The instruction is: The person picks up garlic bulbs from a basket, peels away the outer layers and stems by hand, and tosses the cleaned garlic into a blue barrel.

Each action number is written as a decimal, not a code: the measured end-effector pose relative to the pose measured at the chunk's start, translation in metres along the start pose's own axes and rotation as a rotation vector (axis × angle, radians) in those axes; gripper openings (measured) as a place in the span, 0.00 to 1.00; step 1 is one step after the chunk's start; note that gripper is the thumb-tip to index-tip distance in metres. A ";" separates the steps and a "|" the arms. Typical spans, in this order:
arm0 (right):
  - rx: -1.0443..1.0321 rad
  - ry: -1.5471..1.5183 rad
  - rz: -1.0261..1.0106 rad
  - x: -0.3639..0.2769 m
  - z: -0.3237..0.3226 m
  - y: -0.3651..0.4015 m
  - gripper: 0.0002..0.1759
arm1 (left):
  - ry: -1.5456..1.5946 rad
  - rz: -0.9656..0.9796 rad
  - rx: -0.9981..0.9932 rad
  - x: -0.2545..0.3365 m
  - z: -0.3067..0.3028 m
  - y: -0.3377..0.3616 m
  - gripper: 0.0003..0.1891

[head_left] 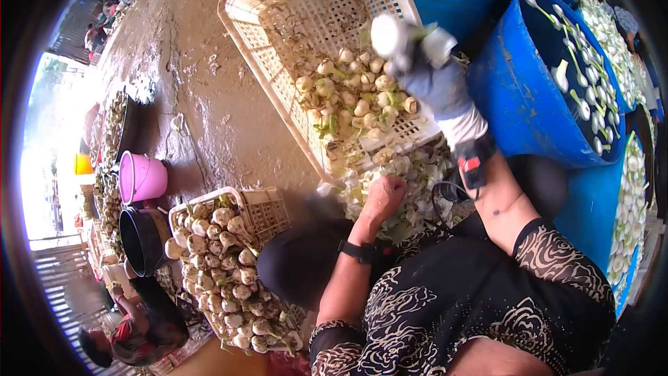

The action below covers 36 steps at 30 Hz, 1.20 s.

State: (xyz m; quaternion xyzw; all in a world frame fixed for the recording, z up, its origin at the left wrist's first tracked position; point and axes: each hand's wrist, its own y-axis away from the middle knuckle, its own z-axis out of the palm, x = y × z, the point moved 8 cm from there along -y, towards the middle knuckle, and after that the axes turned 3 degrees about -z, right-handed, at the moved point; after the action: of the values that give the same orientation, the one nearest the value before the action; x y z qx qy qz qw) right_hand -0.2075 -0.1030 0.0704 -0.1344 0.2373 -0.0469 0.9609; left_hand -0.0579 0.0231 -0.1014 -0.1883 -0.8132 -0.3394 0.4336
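My right hand (435,83), in a greyish glove blurred by motion, is raised over the right side of a large cream plastic crate (240,38). At its fingers are pale, smeared round shapes that look like white bulbs (390,35). My left hand (384,196) is bare and closed, above a heap of papery peelings (417,170) between my knees. What its fingers hold, if anything, is hidden. Inside the large crate lie several unpeeled garlic- or onion-like bulbs (362,108) with bits of skin. Both wrists wear black straps.
A second crate (264,212) heaped with dirty bulbs (226,271) stands by my left knee. To the right, a blue barrel (511,90) holds white bulbs in water. A pink bucket (142,177), a black bucket (139,240) and another person (142,327) are at left. The floor (202,90) looks wet.
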 end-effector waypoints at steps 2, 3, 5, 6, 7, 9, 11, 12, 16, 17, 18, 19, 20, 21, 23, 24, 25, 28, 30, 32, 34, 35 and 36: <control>-0.040 -0.104 -0.143 -0.033 0.011 -0.049 0.17 | -0.045 0.073 0.096 0.016 -0.014 0.005 0.11; 0.058 0.002 -0.233 -0.040 0.003 -0.067 0.17 | -0.138 0.107 0.129 0.027 -0.019 0.009 0.12; 0.104 0.883 -0.135 -0.002 -0.026 -0.080 0.12 | -0.285 0.261 0.228 0.043 -0.025 0.018 0.14; -0.063 0.863 0.130 0.038 -0.036 -0.078 0.11 | -0.285 0.267 0.246 0.043 -0.026 0.018 0.13; -0.198 1.460 0.448 0.074 -0.058 -0.072 0.12 | -0.284 0.271 0.264 0.048 -0.031 0.020 0.12; -0.548 2.064 0.726 0.139 -0.098 -0.055 0.14 | -0.167 0.209 0.226 0.045 -0.039 0.015 0.09; -0.428 2.162 0.772 0.165 -0.133 -0.068 0.17 | -0.089 0.152 0.285 0.048 -0.057 0.015 0.09; -0.298 2.131 0.473 0.168 -0.134 -0.084 0.18 | -0.051 0.117 0.325 0.044 -0.063 0.015 0.11; -0.197 1.827 0.079 0.219 -0.198 -0.111 0.17 | 0.102 -0.069 0.333 0.023 -0.072 0.009 0.14; -0.185 1.662 0.399 0.241 -0.221 -0.106 0.18 | 0.102 -0.078 0.336 0.023 -0.077 0.010 0.14; -0.116 1.594 0.355 0.245 -0.226 -0.106 0.10 | 0.313 -0.170 0.321 0.015 -0.079 0.010 0.15; -0.120 1.593 0.364 0.242 -0.215 -0.102 0.10 | 0.528 -0.258 0.303 0.008 -0.076 0.012 0.15; 0.095 1.344 0.381 0.224 -0.198 -0.094 0.07 | 0.767 -0.122 0.439 -0.010 -0.069 0.008 0.16; 0.300 1.090 0.388 0.205 -0.184 -0.084 0.05 | 0.882 -0.096 0.472 0.000 -0.082 0.013 0.18; 0.354 0.724 0.476 0.189 -0.164 -0.056 0.05 | 1.136 -0.130 0.572 -0.007 -0.088 0.017 0.19; 0.351 0.617 0.484 0.181 -0.148 -0.043 0.06 | 1.202 -0.135 0.593 -0.009 -0.090 0.018 0.21; 0.349 0.509 0.490 0.172 -0.131 -0.030 0.08 | 1.169 -0.161 0.617 -0.010 -0.094 0.020 0.24; 0.188 0.493 0.534 0.151 -0.083 0.006 0.12 | 1.339 -0.209 0.654 -0.019 -0.096 0.025 0.30; 0.150 0.520 0.548 0.137 -0.045 0.025 0.13 | 1.344 -0.074 0.533 -0.009 -0.097 0.021 0.27; 0.084 0.412 0.532 0.132 -0.037 0.042 0.19 | 1.351 0.152 0.326 0.010 -0.096 0.022 0.20; 0.103 0.412 0.408 0.118 -0.027 0.049 0.28 | 1.285 0.161 0.441 0.018 -0.097 0.026 0.18; 0.247 0.505 0.373 0.114 -0.045 0.055 0.27 | 1.223 0.163 0.563 0.022 -0.102 0.030 0.16; 0.236 0.769 0.400 0.105 -0.048 0.063 0.25 | 1.106 0.237 0.678 0.029 -0.109 0.036 0.18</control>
State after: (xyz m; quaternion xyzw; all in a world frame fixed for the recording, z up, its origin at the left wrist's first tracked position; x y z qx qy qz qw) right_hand -0.1354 -0.0700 -0.0346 0.0520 0.5916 0.0663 0.8018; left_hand 0.0106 -0.0292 -0.0199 0.0729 -0.5061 -0.0611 0.8572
